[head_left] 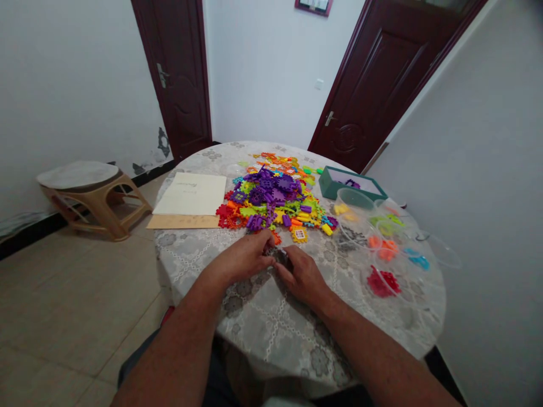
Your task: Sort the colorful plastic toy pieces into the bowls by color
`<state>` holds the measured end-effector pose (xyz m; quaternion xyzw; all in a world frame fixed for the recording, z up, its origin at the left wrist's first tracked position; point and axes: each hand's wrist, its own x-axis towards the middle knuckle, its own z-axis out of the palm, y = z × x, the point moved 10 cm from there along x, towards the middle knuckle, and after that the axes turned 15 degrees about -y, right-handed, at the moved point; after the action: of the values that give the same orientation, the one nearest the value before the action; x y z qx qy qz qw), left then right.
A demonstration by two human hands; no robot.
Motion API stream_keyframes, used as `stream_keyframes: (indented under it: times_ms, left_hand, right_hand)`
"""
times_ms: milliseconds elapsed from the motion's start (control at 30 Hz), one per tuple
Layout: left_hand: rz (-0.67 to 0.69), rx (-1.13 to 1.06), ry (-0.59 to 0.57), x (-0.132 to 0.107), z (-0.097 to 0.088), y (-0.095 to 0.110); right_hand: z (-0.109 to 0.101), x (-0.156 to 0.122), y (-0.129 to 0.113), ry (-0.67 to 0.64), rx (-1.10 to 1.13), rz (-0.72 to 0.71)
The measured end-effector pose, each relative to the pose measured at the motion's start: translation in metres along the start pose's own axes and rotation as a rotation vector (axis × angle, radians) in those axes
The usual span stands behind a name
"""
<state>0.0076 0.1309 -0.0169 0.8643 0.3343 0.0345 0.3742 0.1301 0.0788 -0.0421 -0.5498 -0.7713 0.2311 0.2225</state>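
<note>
Forearms (pixel 182 345) converge over tablecloth (pixel 263 325); left hand (pixel 244 259), right hand (pixel 303 275) meet beside block pile (pixel 271 198); fingers curled, grip contents unclear.

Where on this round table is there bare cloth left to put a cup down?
Bare cloth lies left of the left hand, below the paper sheet, and along the near rim of the table, on the near side of the right hand. Crowded: the toy pile in the middle and the clear bowls at right.
</note>
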Motion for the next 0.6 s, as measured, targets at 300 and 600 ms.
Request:
stream_keyframes:
  times_ms: [300,600]
  left_hand:
    - [-0.014,-0.077,0.126,-0.001,-0.011,0.000]
    - [-0.006,-0.303,-0.008,0.006,0.003,0.006]
  right_hand:
    - [0.005,0.002,0.027,-0.073,0.766,0.141]
    - [-0.015,-0.003,0.019,-0.053,0.538,0.149]
